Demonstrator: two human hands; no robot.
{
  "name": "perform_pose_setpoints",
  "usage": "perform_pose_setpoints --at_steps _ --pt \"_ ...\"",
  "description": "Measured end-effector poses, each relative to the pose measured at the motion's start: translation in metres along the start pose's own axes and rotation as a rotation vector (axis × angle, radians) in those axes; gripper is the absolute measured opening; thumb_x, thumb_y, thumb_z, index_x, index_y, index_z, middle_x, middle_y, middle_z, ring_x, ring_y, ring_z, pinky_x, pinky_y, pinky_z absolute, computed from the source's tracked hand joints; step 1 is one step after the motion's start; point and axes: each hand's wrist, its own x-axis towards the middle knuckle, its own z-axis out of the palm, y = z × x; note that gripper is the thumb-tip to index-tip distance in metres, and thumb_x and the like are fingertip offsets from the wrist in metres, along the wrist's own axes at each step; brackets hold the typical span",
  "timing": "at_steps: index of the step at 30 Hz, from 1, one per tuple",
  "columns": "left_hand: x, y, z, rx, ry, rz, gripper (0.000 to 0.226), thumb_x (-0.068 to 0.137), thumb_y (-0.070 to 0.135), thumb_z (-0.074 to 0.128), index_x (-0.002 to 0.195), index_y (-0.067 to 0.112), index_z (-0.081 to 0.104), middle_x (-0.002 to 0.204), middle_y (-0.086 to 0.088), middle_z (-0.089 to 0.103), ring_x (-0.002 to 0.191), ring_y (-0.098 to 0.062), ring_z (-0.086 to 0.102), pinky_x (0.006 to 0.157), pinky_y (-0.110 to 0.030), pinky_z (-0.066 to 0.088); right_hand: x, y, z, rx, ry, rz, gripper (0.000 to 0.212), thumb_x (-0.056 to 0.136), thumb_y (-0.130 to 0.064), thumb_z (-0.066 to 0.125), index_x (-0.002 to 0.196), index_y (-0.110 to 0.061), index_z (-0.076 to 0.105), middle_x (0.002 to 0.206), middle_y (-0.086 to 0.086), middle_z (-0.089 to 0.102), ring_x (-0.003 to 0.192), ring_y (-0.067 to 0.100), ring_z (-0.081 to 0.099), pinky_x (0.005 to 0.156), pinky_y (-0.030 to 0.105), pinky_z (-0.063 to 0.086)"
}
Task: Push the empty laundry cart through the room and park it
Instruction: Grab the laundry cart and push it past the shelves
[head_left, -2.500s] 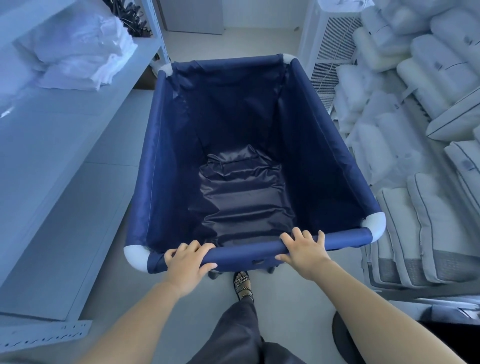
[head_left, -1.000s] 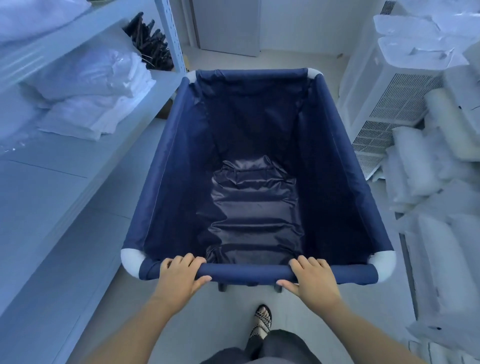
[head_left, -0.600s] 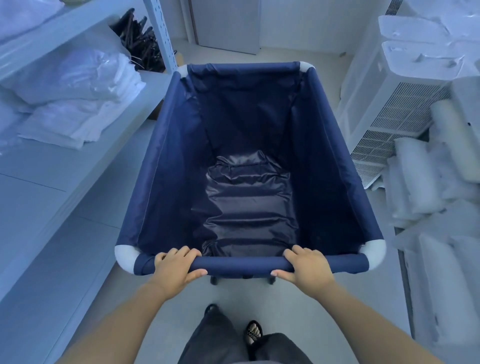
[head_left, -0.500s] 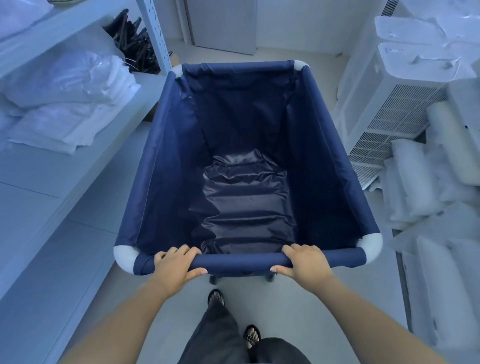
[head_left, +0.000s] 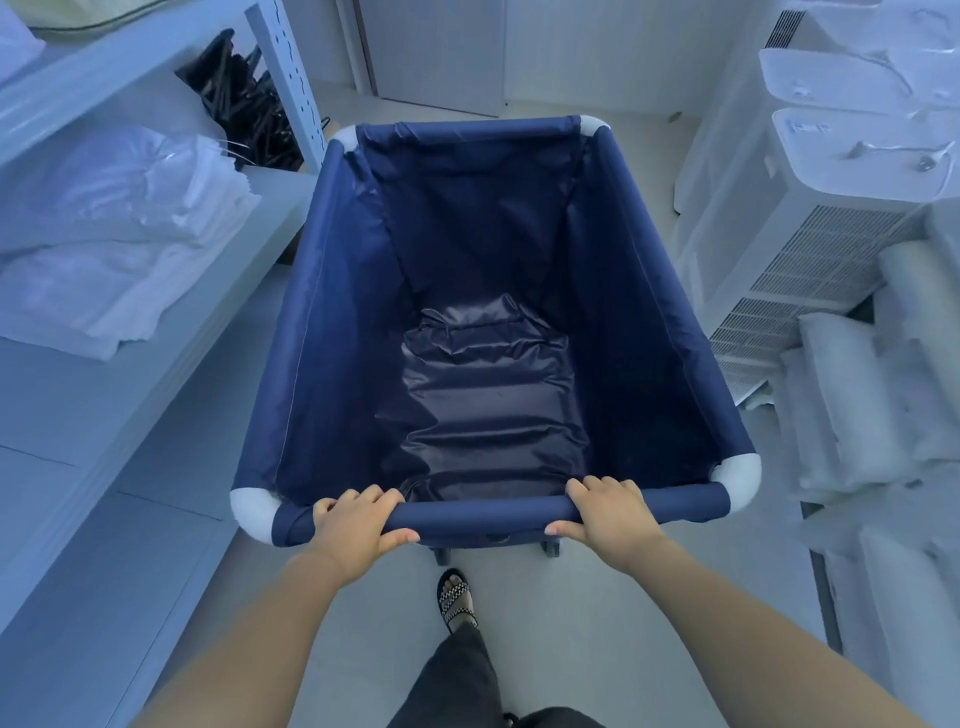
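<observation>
The laundry cart (head_left: 311, 322) is a deep navy fabric bin with white corner caps, standing in the aisle right in front of me. Its inside holds nothing but the wrinkled dark bottom panel. My left hand (head_left: 358, 525) grips the near padded rail toward its left end. My right hand (head_left: 608, 514) grips the same rail toward its right end. Two small wheels show under the near edge. One sandalled foot is on the floor just behind the cart.
White shelving (head_left: 156, 332) with folded white linen (head_left: 119, 234) runs close along the cart's left side. Black hangers (head_left: 244, 114) sit behind a shelf post. White appliance units (head_left: 810, 218) and wrapped pillows (head_left: 852, 405) line the right. Pale floor and a door (head_left: 431, 52) lie ahead.
The cart has rolled forward along the aisle; the shelf linen and the pillows have slid back past me, and the door is nearer. Both hands keep the same grip on the rail.
</observation>
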Motion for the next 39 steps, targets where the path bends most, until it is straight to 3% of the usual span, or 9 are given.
perform_pose_setpoints --at_steps 12,19,29,36,39 --pt "0.133 -0.054 -0.074 0.001 0.018 0.032 0.046 0.088 0.065 0.038 0.120 0.032 0.045 0.115 0.012 0.052 0.106 -0.015 0.048 0.093 -0.037 0.031 0.138 0.005 -0.063 -0.004 -0.044 0.041 0.060 0.085 -0.070 0.033 0.109 -0.016 0.046 0.110 0.002 0.057 0.099 0.022 0.052 0.077 0.033 0.030" --pt "0.207 -0.071 -0.116 -0.080 0.013 0.027 0.042 0.085 0.068 0.040 0.108 0.034 0.048 0.101 0.012 0.050 0.099 -0.014 0.047 0.091 -0.038 0.030 0.215 0.024 -0.095 -0.003 -0.089 0.050 0.062 0.085 -0.071 0.032 0.113 -0.017 0.044 0.113 0.003 0.055 0.103 0.025 0.051 0.079 0.036 0.031" --pt "0.326 -0.075 -0.180 -0.066 -0.005 0.017 0.043 0.089 0.064 0.038 0.117 0.033 0.045 0.111 0.012 0.049 0.106 -0.016 0.045 0.094 -0.039 0.027 0.333 0.073 -0.145 -0.005 -0.104 0.047 0.062 0.085 -0.071 0.033 0.114 -0.018 0.044 0.115 0.003 0.054 0.104 0.025 0.051 0.082 0.037 0.034" --pt "0.411 -0.073 -0.223 -0.167 -0.019 -0.001 0.031 0.089 0.060 0.040 0.120 0.057 0.039 0.096 0.010 0.044 0.097 -0.014 0.040 0.094 -0.036 0.021 0.418 0.114 -0.175 -0.026 -0.049 0.045 0.061 0.085 -0.071 0.032 0.112 -0.018 0.044 0.111 0.002 0.053 0.098 0.024 0.051 0.078 0.035 0.033" --pt "0.446 -0.074 -0.239 -0.174 -0.016 -0.003 0.030 0.089 0.061 0.041 0.119 0.058 0.039 0.094 0.010 0.043 0.095 -0.014 0.039 0.093 -0.037 0.021 0.452 0.129 -0.187 -0.034 -0.043 0.048 0.062 0.085 -0.071 0.032 0.114 -0.018 0.043 0.111 0.003 0.051 0.099 0.024 0.051 0.079 0.035 0.033"
